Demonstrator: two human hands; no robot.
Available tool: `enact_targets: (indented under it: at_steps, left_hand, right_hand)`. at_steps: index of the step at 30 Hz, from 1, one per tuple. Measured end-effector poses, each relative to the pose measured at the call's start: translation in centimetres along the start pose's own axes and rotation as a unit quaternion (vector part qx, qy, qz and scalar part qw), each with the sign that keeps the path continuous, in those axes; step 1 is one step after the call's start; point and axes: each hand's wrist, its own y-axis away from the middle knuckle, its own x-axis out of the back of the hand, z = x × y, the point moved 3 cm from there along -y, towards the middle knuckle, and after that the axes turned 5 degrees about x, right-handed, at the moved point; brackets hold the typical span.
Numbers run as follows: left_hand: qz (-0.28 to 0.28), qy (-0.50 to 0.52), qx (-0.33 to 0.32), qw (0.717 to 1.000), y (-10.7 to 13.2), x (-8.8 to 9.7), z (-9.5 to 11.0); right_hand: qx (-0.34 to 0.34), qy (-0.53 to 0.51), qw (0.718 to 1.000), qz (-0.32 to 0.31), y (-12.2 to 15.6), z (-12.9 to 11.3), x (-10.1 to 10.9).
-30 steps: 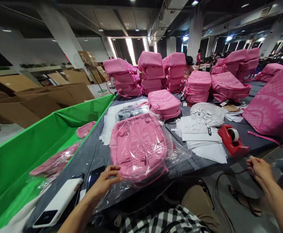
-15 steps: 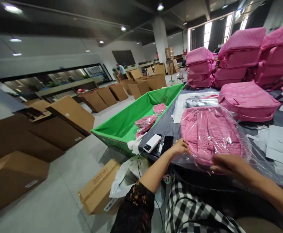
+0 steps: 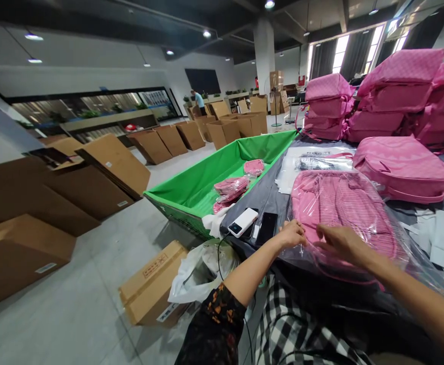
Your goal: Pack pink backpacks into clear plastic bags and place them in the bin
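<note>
A pink backpack (image 3: 343, 208) lies flat inside a clear plastic bag (image 3: 402, 253) on the dark-covered table before me. My left hand (image 3: 293, 234) is at the bag's near left edge, fingers closed on the plastic. Just right of it, my right hand (image 3: 338, 242) is over the front of the backpack with its fingers bent inward; whatever is between them is too small to make out. Beside my left hand lie a black phone (image 3: 267, 227) and a white power bank (image 3: 243, 222) with a cable.
Stacked pink backpacks (image 3: 397, 96) stand at the back right, and another pink backpack (image 3: 404, 167) lies closer. A green bin (image 3: 183, 192) with wrapped pink pouches (image 3: 231, 187) adjoins the table's left side. A cardboard box (image 3: 153, 284) sits on the floor. A person (image 3: 198, 101) stands far off among open cartons.
My right hand has moved left over the bagged backpack, close to my left hand. My left hand stays at the bag's edge. The view has shifted slightly.
</note>
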Motion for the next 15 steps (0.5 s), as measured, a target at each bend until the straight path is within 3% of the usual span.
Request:
enact_targets:
  at_steps: [5, 9, 10, 12, 14, 15]
  left_hand:
    - [-0.009, -0.065, -0.016, 0.998, 0.4, 0.0, 0.5]
    - [-0.009, -0.084, -0.045, 0.995, 0.6, 0.8, 1.4]
    - [-0.013, -0.078, -0.055, 0.995, 0.5, 1.4, 1.6]
    - [-0.008, -0.052, -0.070, 0.996, 0.0, 3.1, 1.6]
    - [0.027, -0.013, -0.069, 0.997, -0.8, 5.3, 1.1]
    - [0.051, 0.008, -0.060, 0.997, -1.4, 6.2, 0.5]
  right_hand:
    - [-0.044, 0.051, 0.997, -0.028, -1.0, -2.6, -2.8]
    - [-0.051, 0.043, 0.998, 0.005, -1.4, -2.7, -3.1]
    - [-0.052, 0.041, 0.997, 0.043, -0.4, -2.4, -2.8]
    - [-0.047, 0.035, 0.980, 0.193, 3.3, -1.0, -1.5]
    - [-0.053, 0.028, 0.925, 0.374, 9.2, 1.4, -0.1]
    - [-0.081, 0.027, 0.901, 0.426, 12.3, 3.0, 0.5]
